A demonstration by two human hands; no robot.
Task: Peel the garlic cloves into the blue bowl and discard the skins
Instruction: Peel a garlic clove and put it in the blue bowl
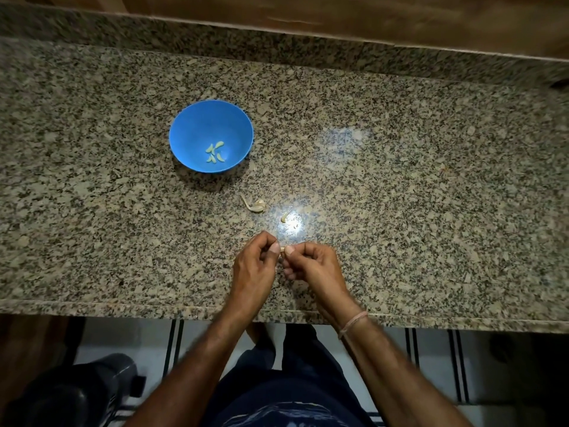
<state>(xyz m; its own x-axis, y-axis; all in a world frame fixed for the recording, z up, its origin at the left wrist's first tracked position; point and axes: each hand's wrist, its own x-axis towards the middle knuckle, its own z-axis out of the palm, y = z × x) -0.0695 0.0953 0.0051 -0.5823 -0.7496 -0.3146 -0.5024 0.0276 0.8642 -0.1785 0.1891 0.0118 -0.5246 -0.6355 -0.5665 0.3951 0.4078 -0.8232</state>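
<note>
A blue bowl point(197, 124) stands on the granite counter, left of centre, with several peeled garlic cloves point(215, 152) at its bottom. My left hand point(254, 266) and my right hand point(314, 266) meet near the counter's front edge and pinch one small garlic clove point(282, 249) between their fingertips; most of it is hidden by the fingers. Just beyond the hands lie unpeeled cloves with skin point(258, 206) and a smaller garlic piece point(285, 216).
The granite counter point(400, 180) runs wide to left and right, with a raised granite back edge point(308, 47) and wood behind. Its front edge point(123, 306) is close to my body. A dark object point(77, 392) sits on the floor at lower left.
</note>
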